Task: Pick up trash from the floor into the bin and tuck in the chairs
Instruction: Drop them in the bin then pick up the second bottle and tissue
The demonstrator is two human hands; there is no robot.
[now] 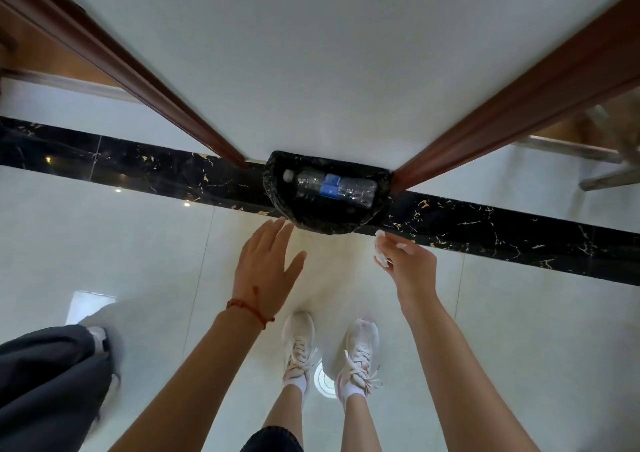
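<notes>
A bin lined with a black bag [277,192] stands on the floor against the white wall, straight ahead of my feet. A clear plastic bottle [332,185] with a blue label lies on its side inside it. My right hand [408,264] is just in front of the bin's right rim and pinches a crumpled white tissue [381,257]. My left hand [266,268] hovers flat in front of the bin's left rim with fingers spread and nothing in it. No chair is clearly in view.
Brown wooden door frames [145,81] run along both sides of the white wall. A black marble strip [519,237] crosses the pale tiled floor. Another person's dark trouser leg [52,382] stands at the lower left. Wooden furniture legs [609,171] show at the far right.
</notes>
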